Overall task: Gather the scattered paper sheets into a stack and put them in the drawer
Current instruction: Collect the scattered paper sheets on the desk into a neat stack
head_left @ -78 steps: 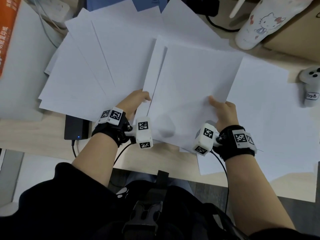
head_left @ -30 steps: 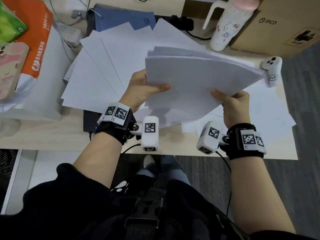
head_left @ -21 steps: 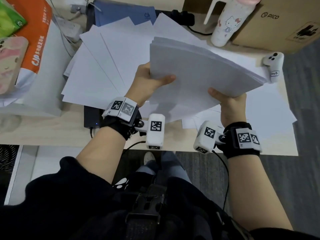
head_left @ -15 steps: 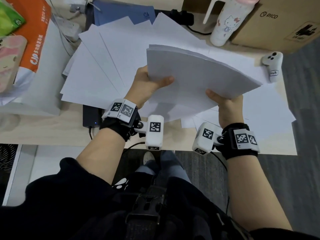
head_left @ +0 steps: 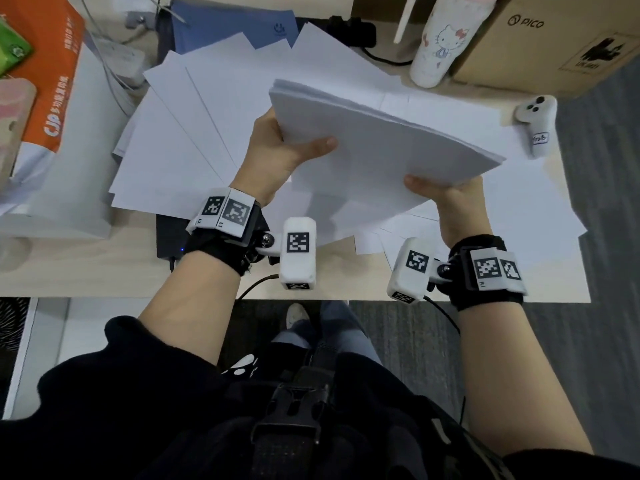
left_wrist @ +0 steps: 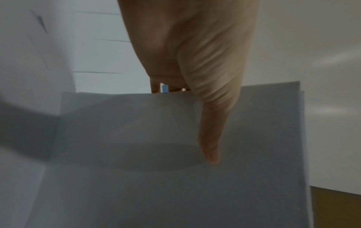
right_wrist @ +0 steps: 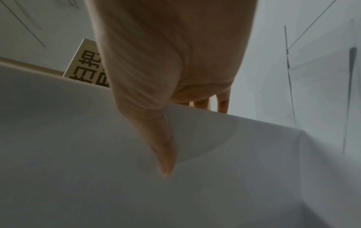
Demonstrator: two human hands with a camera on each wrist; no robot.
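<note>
Both hands are on a gathered stack of sheets (head_left: 374, 157), holding it up off the desk (head_left: 86, 268). The left hand (head_left: 277, 157) pinches the stack's near-left edge, thumb laid across the top sheet and the fingers tucked underneath. The right hand (head_left: 450, 202) does the same at the near-right edge, thumb on top.

The head view gives the big picture: the stack bows a bit between the two grips and its far corner sticks out past the right hand toward a white controller (head_left: 535, 128). Loose sheets (head_left: 180, 133) are fanned out on the desk beyond and left of the left hand, and more lie under the lifted stack and out past the right hand. Further back from both grips stand a cartoon-cat bottle (head_left: 440, 39) and a cardboard box (head_left: 561, 43).

What the wrist cams add is the pinch up close. In the left wrist view the left thumb (left_wrist: 210, 131) presses flat on the paper and fingertips (left_wrist: 156, 88) just peek over the edge behind it. The right wrist view shows the right thumb (right_wrist: 162, 146) down on the top sheet, fingers curling under the edge. Both are blurry, though.

No drawer in any view.
</note>
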